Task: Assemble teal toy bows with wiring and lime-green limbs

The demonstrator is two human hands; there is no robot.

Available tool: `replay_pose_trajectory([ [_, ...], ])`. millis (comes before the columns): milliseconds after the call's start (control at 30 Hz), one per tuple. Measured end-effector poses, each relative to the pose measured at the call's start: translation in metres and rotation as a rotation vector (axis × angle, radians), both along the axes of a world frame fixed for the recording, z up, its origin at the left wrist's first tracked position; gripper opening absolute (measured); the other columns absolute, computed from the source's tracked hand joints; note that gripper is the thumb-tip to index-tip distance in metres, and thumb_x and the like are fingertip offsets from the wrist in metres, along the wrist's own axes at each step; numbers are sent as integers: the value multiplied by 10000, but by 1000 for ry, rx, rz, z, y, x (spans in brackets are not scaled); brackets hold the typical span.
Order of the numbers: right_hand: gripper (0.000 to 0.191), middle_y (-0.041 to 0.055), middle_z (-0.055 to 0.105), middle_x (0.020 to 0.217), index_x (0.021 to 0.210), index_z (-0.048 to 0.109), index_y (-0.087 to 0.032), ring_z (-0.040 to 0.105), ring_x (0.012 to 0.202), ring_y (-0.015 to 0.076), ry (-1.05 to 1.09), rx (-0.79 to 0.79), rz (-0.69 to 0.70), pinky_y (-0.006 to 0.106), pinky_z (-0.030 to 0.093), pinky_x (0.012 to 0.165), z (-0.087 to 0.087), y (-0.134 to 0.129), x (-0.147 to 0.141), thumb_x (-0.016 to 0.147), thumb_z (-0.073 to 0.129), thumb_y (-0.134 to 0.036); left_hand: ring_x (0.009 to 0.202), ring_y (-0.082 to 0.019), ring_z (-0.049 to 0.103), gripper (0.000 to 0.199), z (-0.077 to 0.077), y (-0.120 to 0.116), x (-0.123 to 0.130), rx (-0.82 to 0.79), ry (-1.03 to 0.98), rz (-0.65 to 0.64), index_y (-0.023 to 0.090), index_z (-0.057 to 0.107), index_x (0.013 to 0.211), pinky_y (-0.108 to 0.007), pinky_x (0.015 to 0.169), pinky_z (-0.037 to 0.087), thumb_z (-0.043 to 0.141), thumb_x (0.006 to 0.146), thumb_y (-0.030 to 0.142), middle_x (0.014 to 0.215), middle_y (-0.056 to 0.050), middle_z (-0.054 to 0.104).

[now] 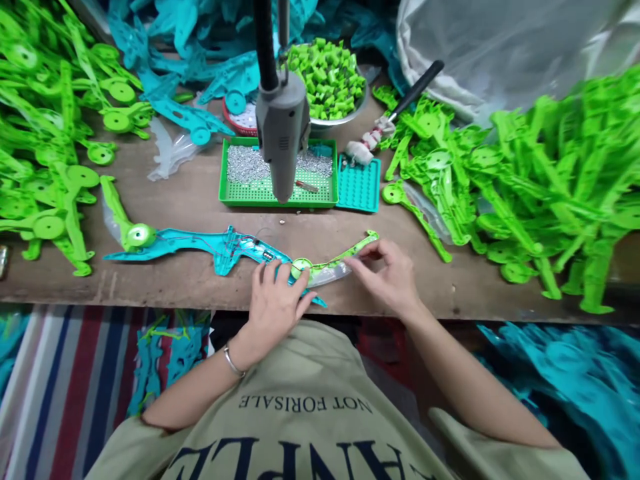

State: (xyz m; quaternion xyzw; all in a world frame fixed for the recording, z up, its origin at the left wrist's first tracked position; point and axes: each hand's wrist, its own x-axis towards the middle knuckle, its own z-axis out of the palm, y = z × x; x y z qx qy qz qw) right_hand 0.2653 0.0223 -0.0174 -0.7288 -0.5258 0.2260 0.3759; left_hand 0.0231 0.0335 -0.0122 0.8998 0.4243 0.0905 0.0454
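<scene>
A turquoise plastic toy bow half (pixel 190 245), hollow side up, lies along the bench's front edge with thin wires and a small dark component inside. At its left end sits a green limb (pixel 117 210) with a round hub. A second green limb (pixel 345 257), with a translucent strip along it, joins at the right by another hub (pixel 301 268). My left hand (pixel 275 290) grips the bow beside this hub, fingers over it and thumb near the turquoise tip. My right hand (pixel 387 273) pinches near the right limb's outer end, where a thin wire runs; its exact hold is partly hidden.
A grey power screwdriver (pixel 283 133) hangs above a green tray (pixel 230 200) of small screws. Behind are a bowl of green pieces (pixel 330 80) and a turquoise pad (pixel 360 187) under a black-handled tool (pixel 417 90). Green limb piles (pixel 45 133) flank both sides; turquoise parts (pixel 200 40) lie behind.
</scene>
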Motion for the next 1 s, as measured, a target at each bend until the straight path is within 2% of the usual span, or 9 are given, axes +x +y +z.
replay_pose_trajectory([
  [100, 346, 36, 675, 765, 769, 616, -243, 599, 771, 227, -126, 50, 128, 385, 499, 756, -4, -3, -15, 798, 795, -538, 1216, -358, 539, 424, 0, -1, 0, -27, 14, 8, 245, 688, 1342, -554, 1065, 430, 611, 986, 460, 1227, -158, 660],
  [267, 333, 34, 671, 767, 782, 616, -244, 594, 756, 220, -121, 56, 194, 378, 489, 758, -8, -1, -17, 857, 756, -536, 1238, -353, 537, 427, -3, -4, -2, -10, 0, 12, 254, 680, 1358, -558, 1092, 419, 613, 988, 457, 1234, -153, 664],
  [467, 269, 35, 695, 765, 782, 638, -241, 610, 734, 215, -69, 76, 190, 368, 492, 740, 1, 2, -9, 888, 728, -471, 1233, -351, 538, 395, -13, -6, -7, 96, -56, -11, 236, 719, 1307, -549, 1095, 414, 635, 978, 438, 1250, -164, 669],
  [600, 195, 48, 734, 800, 799, 676, -242, 661, 798, 238, -91, 37, 221, 384, 512, 785, 10, 13, 6, 870, 724, -417, 1258, -349, 529, 396, -20, -5, -10, 142, -79, -12, 247, 719, 1319, -548, 1118, 389, 633, 981, 435, 1271, -162, 671],
  [767, 138, 66, 765, 881, 872, 711, -222, 695, 826, 237, -105, 6, 232, 379, 526, 799, 25, 46, 47, 873, 675, -356, 1273, -335, 521, 399, -25, -6, -11, 182, -90, -9, 250, 718, 1323, -530, 1151, 356, 612, 993, 446, 1260, -152, 672],
  [867, 99, 52, 757, 842, 877, 701, -222, 674, 754, 219, -180, -6, 125, 361, 517, 751, 28, 78, 82, 857, 663, -311, 1276, -327, 518, 386, -26, -5, -14, 200, -98, -22, 251, 722, 1319, -516, 1158, 348, 586, 1008, 436, 1263, -149, 668],
  [1000, 86, 81, 761, 913, 891, 688, -209, 659, 823, 228, -348, 35, -51, 386, 501, 846, 24, 129, 124, 840, 627, -175, 1265, -325, 518, 383, -28, -2, -18, 223, -124, -36, 247, 731, 1308, -508, 1163, 339, 547, 1026, 429, 1249, -155, 660],
])
